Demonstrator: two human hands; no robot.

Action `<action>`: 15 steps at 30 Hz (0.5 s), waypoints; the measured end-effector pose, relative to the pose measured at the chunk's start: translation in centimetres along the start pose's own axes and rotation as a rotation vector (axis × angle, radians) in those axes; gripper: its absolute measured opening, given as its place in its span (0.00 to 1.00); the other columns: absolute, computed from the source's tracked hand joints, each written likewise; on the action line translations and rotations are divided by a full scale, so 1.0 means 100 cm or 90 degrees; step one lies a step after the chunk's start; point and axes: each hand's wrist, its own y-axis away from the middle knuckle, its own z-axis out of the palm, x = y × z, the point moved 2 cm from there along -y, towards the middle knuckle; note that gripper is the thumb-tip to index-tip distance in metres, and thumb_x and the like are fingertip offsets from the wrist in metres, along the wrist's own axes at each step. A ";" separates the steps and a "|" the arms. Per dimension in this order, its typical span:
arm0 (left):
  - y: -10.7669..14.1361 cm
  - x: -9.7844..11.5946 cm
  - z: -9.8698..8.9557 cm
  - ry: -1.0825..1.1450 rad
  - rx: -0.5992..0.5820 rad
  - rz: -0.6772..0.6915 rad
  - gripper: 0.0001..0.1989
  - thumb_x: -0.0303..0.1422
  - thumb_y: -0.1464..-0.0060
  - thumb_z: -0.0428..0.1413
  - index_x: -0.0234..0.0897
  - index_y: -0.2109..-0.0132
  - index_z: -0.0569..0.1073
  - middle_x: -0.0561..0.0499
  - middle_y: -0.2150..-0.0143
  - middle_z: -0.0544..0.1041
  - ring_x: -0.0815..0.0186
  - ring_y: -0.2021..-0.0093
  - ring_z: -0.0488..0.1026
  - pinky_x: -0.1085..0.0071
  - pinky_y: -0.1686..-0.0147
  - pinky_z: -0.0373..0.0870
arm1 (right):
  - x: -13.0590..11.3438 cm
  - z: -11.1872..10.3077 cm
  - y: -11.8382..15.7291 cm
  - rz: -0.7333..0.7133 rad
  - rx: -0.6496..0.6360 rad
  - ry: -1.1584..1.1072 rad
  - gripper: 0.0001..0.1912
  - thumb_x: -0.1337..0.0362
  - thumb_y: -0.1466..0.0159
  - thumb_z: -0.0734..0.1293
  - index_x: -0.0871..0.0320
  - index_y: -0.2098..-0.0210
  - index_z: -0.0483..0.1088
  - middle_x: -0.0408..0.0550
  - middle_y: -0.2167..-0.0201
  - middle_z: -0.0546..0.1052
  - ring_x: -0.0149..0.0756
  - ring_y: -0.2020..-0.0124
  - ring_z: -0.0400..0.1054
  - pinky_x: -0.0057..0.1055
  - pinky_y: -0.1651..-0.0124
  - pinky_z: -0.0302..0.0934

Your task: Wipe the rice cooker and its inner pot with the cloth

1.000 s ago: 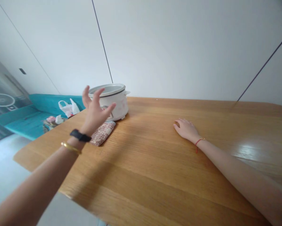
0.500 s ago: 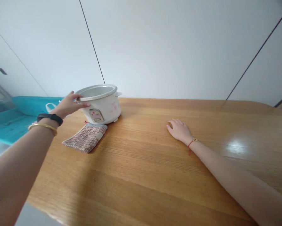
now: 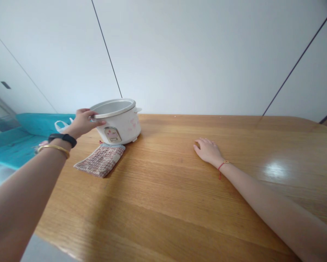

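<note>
A white rice cooker (image 3: pixel 126 125) without a lid stands at the back left of the wooden table, with a switch panel on its front and pink flowers on its side. My left hand (image 3: pixel 84 123) grips its left side at the rim, thumb toward the front and fingers curled over; the left handle is hidden beneath. Just in front of the cooker lies a red-and-white checked cloth mitt or potholder (image 3: pixel 100 160), flat, with pale blue edging. Well to the right, my right hand (image 3: pixel 208 150) rests palm down on the tabletop, fingers stretched and holding nothing.
The wooden table (image 3: pixel 163 203) runs along a white panelled wall (image 3: pixel 193 54). Beyond its left end is a turquoise bench seat (image 3: pixel 5 145), with a white plastic bag (image 3: pixel 62 125) beside my left wrist. Something dark shows at the far right edge.
The raised fingers of my left hand have come down and curled onto the cooker's side. The view has shifted slightly; the cooker, cloth and right hand stay in place.
</note>
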 end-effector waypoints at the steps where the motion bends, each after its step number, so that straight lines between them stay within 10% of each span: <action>1: 0.001 0.001 0.000 -0.002 -0.003 0.003 0.19 0.34 0.52 0.70 0.30 0.56 0.76 0.44 0.48 0.64 0.57 0.41 0.59 0.53 0.31 0.59 | -0.001 -0.001 0.000 0.001 0.000 0.001 0.18 0.60 0.24 0.59 0.58 0.44 0.74 0.56 0.39 0.73 0.49 0.38 0.65 0.45 0.36 0.58; 15: 0.007 0.084 0.037 0.062 -0.008 -0.007 0.14 0.33 0.55 0.68 0.35 0.62 0.74 0.46 0.55 0.64 0.52 0.43 0.62 0.54 0.34 0.62 | -0.006 -0.006 0.000 0.025 -0.007 0.006 0.17 0.59 0.25 0.60 0.57 0.44 0.75 0.57 0.42 0.74 0.49 0.41 0.67 0.45 0.40 0.61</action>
